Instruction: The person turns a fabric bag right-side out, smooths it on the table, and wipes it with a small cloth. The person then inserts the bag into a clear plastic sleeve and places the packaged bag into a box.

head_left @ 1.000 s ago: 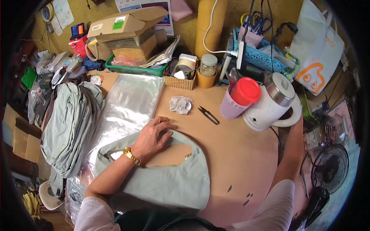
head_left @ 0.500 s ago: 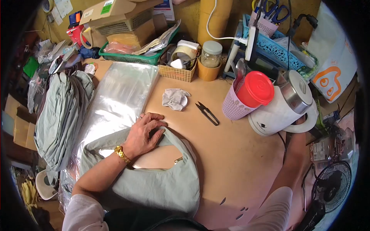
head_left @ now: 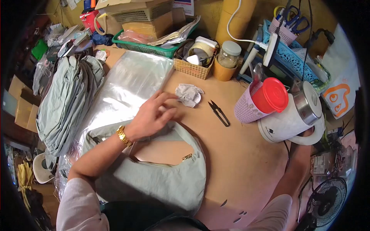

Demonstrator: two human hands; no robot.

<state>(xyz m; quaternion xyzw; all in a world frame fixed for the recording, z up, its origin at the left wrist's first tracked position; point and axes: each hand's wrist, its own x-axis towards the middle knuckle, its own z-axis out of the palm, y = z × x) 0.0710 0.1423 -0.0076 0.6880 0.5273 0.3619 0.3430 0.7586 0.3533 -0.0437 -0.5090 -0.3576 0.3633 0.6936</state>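
My left hand (head_left: 151, 115), with a gold watch on its wrist, hovers over the top edge of a grey-green fabric bag (head_left: 165, 184). Its fingers are apart and hold nothing; the fingertips are close to a crumpled piece of pale cloth (head_left: 189, 95). The bag lies flat, its curved strap forming a loop, with a gold zipper pull (head_left: 187, 157) at the opening. At the far right, my right hand (head_left: 308, 131) is mostly hidden behind the handle of a white electric kettle (head_left: 281, 121). I cannot see its fingers.
Black thread snips (head_left: 219, 113) lie right of the cloth. A lilac perforated cup (head_left: 248, 106) and a red-lidded container (head_left: 274, 94) stand beside the kettle. Clear plastic sheets (head_left: 127, 82) and a pile of grey-green fabric (head_left: 63, 107) are at left. A fan (head_left: 327, 202) stands lower right.
My left hand has lifted off the bag's top edge and shifted toward the crumpled cloth, its fingers spreading. My right hand stays at the kettle. The whole view has shifted slightly.
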